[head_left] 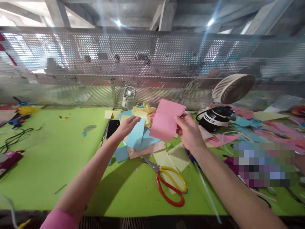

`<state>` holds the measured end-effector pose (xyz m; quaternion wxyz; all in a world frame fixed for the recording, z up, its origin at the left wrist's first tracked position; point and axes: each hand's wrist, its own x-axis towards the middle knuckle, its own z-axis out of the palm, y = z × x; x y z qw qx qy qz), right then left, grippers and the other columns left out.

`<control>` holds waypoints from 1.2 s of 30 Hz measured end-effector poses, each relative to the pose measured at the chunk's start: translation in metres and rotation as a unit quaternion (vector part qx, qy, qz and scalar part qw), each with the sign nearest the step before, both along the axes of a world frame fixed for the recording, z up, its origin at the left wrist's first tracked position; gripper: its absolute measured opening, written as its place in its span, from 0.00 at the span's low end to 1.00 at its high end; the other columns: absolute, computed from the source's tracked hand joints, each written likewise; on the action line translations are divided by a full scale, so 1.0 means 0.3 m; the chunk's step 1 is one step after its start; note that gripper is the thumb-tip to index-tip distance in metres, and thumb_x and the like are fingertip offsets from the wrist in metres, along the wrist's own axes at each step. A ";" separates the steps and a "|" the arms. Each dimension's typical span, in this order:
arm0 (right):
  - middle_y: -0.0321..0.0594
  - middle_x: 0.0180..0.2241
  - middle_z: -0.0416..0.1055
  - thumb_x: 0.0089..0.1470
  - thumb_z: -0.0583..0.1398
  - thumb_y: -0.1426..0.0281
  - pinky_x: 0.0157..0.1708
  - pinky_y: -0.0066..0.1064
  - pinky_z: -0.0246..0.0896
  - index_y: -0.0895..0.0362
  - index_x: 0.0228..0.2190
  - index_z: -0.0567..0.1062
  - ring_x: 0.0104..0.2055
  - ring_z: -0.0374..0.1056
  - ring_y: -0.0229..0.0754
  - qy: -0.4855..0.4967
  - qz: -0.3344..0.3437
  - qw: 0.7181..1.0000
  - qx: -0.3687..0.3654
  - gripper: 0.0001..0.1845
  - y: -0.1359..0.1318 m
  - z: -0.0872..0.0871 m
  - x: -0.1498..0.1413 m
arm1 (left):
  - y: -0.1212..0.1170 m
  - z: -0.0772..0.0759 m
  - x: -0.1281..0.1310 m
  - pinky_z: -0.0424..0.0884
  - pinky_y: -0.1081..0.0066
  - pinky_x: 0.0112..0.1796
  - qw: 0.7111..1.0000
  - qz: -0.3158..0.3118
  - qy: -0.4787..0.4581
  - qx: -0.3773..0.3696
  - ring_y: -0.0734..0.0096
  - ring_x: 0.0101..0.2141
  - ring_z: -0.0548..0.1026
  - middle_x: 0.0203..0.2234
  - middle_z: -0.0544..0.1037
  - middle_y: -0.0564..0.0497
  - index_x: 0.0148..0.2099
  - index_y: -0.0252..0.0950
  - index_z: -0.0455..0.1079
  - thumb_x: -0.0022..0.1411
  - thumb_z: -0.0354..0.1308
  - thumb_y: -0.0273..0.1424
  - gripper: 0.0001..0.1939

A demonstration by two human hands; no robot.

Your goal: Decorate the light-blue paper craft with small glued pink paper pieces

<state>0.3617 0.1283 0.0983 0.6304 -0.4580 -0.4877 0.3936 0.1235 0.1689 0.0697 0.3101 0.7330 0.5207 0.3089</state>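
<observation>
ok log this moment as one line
right hand: holding pink paper | left hand: near blue paper, grip unclear | scissors: lying on green table

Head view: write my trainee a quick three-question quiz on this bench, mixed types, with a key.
1. The right hand holds: A) a cup, B) a pink sheet, C) a ruler?
2. True or false: both handles of the scissors are red.
3. Which lies nearer the front edge of the table: the scissors or the fan?

Key:
1. B.
2. False; one is red, the other yellow.
3. The scissors.
</observation>
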 end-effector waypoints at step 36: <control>0.50 0.48 0.78 0.64 0.55 0.68 0.60 0.56 0.50 0.57 0.46 0.73 0.51 0.73 0.52 -0.652 0.129 0.686 0.296 0.12 -0.544 -0.416 -0.240 | -0.783 -0.416 -0.246 0.70 0.64 0.45 0.942 -0.058 0.145 0.298 0.66 0.45 0.77 0.49 0.80 0.48 0.55 0.36 0.69 0.71 0.51 0.25 0.13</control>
